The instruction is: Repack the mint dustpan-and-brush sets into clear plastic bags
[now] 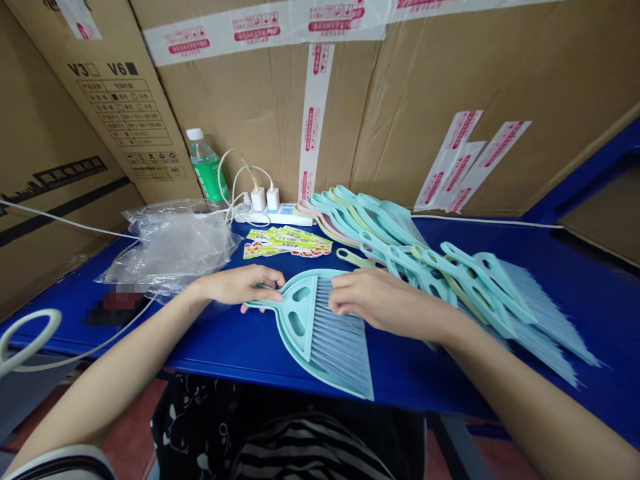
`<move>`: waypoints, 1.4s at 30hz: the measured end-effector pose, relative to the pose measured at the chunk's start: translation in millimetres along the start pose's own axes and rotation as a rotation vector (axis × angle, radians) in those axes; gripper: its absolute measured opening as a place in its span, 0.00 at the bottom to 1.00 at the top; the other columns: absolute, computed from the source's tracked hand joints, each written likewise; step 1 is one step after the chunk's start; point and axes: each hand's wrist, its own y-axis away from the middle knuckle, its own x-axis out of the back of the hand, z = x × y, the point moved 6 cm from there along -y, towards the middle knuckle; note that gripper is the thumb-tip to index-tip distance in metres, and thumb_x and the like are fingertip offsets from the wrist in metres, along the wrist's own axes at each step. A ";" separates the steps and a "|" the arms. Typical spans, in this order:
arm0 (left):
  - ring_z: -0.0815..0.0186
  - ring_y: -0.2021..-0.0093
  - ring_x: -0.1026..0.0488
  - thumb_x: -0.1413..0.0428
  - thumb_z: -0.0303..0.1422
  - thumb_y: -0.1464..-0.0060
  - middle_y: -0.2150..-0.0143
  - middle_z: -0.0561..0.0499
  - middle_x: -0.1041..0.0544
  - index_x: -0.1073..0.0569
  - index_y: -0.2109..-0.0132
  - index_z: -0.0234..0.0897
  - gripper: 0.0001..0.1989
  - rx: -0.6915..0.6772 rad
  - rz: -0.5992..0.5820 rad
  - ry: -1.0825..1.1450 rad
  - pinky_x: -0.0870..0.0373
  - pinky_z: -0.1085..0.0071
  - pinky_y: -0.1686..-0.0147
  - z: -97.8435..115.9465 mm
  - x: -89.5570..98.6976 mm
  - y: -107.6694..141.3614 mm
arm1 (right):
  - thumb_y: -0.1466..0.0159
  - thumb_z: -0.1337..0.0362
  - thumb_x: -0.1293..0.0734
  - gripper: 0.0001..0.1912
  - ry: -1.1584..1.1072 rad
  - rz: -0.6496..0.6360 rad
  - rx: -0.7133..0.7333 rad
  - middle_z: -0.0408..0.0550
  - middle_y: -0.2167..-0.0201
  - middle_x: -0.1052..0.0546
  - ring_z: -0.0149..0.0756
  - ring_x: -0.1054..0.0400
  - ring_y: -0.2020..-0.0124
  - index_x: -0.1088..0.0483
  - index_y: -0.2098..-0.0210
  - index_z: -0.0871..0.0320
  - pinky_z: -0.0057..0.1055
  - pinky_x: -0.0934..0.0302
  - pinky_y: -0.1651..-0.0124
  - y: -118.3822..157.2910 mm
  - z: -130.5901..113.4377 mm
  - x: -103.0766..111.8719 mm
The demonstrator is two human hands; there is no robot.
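Note:
A mint-green brush (299, 313) with grey-blue bristles lies nested in a matching dustpan (300, 357) above the blue table. My left hand (245, 285) is wrapped round their handles at the left end. My right hand (367, 300) is curled at the upper right of the bristles, its fingertips pressed together; whether something small is between them is hidden. Behind and to the right lie a stack of mint, pink and green dustpans (370, 217) and a pile of brushes (475, 287) with bristles pointing right.
Clear plastic bags (175, 247) lie at the left, near a green-labelled bottle (207, 170). A white power strip (285, 215) with cables and yellow-green printed labels (285, 241) are behind the dustpan. Cardboard (260, 100) walls the back. A white cable loop (30, 340) is at far left.

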 end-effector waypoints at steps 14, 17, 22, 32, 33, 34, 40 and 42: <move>0.76 0.80 0.36 0.46 0.45 0.41 0.76 0.58 0.34 0.32 0.64 0.34 0.16 0.010 0.028 -0.035 0.37 0.83 0.86 -0.4 4.9 3.4 | 0.44 0.69 0.33 0.04 -0.372 -0.285 -0.344 0.41 0.78 0.23 0.32 0.30 0.75 0.28 0.75 0.56 0.28 0.40 0.68 24.4 19.9 9.0; 0.76 0.79 0.36 0.46 0.44 0.40 0.75 0.57 0.34 0.32 0.63 0.34 0.15 0.014 0.024 -0.025 0.37 0.84 0.86 -1.3 5.3 3.8 | 0.46 0.69 0.32 0.02 -0.477 -0.337 -0.329 0.42 0.78 0.22 0.32 0.28 0.75 0.26 0.73 0.57 0.26 0.38 0.70 26.6 11.8 7.5; 0.76 0.78 0.35 0.46 0.43 0.40 0.75 0.57 0.33 0.32 0.63 0.35 0.14 0.020 0.018 -0.023 0.38 0.84 0.85 -2.4 4.8 3.6 | 0.45 0.72 0.32 0.04 -0.486 -0.378 -0.307 0.42 0.78 0.23 0.30 0.29 0.76 0.28 0.71 0.57 0.23 0.39 0.74 33.5 6.7 7.5; 0.75 0.78 0.36 0.46 0.45 0.41 0.75 0.57 0.34 0.33 0.63 0.35 0.15 0.047 0.012 -0.026 0.42 0.84 0.86 -1.6 4.6 3.7 | 0.41 0.68 0.33 0.03 -0.722 -0.593 -0.210 0.44 0.77 0.23 0.31 0.28 0.76 0.30 0.72 0.59 0.24 0.37 0.70 26.6 -9.6 -21.8; 0.75 0.78 0.36 0.46 0.45 0.41 0.74 0.57 0.34 0.33 0.63 0.35 0.15 0.051 0.013 -0.031 0.43 0.83 0.86 -1.9 4.5 3.7 | 0.40 0.67 0.33 0.03 -0.742 -0.606 -0.197 0.45 0.76 0.22 0.31 0.28 0.76 0.29 0.71 0.60 0.25 0.36 0.69 25.6 -10.5 -24.0; 0.75 0.78 0.36 0.47 0.45 0.41 0.74 0.57 0.34 0.33 0.63 0.36 0.15 0.052 0.010 -0.034 0.43 0.83 0.86 -2.1 4.3 3.7 | 0.40 0.66 0.33 0.04 -0.751 -0.608 -0.187 0.47 0.75 0.22 0.32 0.27 0.75 0.29 0.70 0.60 0.25 0.36 0.69 24.8 -10.4 -25.4; 0.73 0.73 0.36 0.48 0.42 0.40 0.72 0.55 0.32 0.31 0.65 0.35 0.14 -0.045 0.038 -0.206 0.37 0.77 0.75 5.6 9.7 3.9 | 0.42 0.51 0.30 0.17 -0.743 -0.543 -0.100 0.49 0.75 0.21 0.35 0.26 0.72 0.25 0.65 0.61 0.25 0.37 0.70 22.9 -6.9 -26.2; 0.71 0.71 0.35 0.50 0.42 0.39 0.71 0.54 0.30 0.29 0.64 0.35 0.15 -0.079 0.081 -0.306 0.37 0.76 0.72 9.9 14.2 3.7 | 0.40 0.50 0.31 0.19 -0.753 -0.488 -0.075 0.48 0.74 0.21 0.34 0.26 0.71 0.25 0.63 0.61 0.26 0.37 0.68 21.0 -6.8 -23.0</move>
